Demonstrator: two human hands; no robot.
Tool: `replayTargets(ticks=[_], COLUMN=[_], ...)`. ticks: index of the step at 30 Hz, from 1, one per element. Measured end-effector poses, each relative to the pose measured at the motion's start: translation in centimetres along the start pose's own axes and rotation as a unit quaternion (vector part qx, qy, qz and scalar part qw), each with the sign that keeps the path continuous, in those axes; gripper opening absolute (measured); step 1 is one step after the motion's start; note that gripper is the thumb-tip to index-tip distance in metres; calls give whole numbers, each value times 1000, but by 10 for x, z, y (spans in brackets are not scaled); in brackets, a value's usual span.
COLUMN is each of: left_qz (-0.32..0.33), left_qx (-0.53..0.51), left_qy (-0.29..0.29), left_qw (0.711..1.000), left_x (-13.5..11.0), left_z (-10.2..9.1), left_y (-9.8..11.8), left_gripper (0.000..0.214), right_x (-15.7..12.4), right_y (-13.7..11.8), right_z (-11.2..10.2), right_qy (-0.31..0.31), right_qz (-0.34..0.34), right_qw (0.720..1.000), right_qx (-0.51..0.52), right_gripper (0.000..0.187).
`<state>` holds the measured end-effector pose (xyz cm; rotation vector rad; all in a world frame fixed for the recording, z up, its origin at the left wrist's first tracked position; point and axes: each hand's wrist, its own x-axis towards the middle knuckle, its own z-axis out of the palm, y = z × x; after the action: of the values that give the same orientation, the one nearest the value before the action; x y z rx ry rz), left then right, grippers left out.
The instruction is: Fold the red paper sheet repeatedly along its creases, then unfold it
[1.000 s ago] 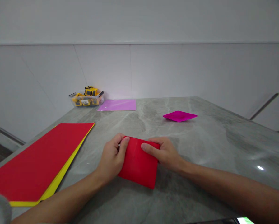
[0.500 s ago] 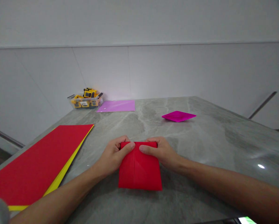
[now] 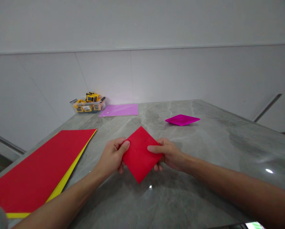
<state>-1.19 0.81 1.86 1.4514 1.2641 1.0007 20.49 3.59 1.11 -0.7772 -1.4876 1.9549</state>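
A folded red paper square is held just above the grey marble table, turned like a diamond with one corner pointing away from me. My left hand pinches its left corner, thumb on top. My right hand pinches its right corner, fingers closed on the paper. Both forearms reach in from the bottom of the view.
A stack of red and yellow sheets lies at the left. A folded magenta paper shape sits further back on the right. A light purple sheet and a clear box of yellow toy vehicles stand by the wall.
The red paper lay flat and square on the table under both hands. It has since been lifted and turned so a corner points away.
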Motion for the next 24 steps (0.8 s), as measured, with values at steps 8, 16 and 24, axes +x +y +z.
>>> replayTargets(ticks=[8, 16, 24], left_qz=[70, 2, -64], left_qx=[-50, -141, -170], left_qy=[144, 27, -251], left_qw=[986, 990, 951], left_x=[-11, 0, -2], left_z=[28, 16, -1], left_y=[1, -1, -12], left_gripper=[41, 46, 40], right_x=[-1, -7, -10], right_y=[14, 2, 6], right_z=[18, 14, 0], right_qy=[-10, -106, -176], right_qz=[-25, 17, 82], right_qw=[987, 986, 975], right_qx=[-159, -128, -108], right_gripper=[52, 59, 65])
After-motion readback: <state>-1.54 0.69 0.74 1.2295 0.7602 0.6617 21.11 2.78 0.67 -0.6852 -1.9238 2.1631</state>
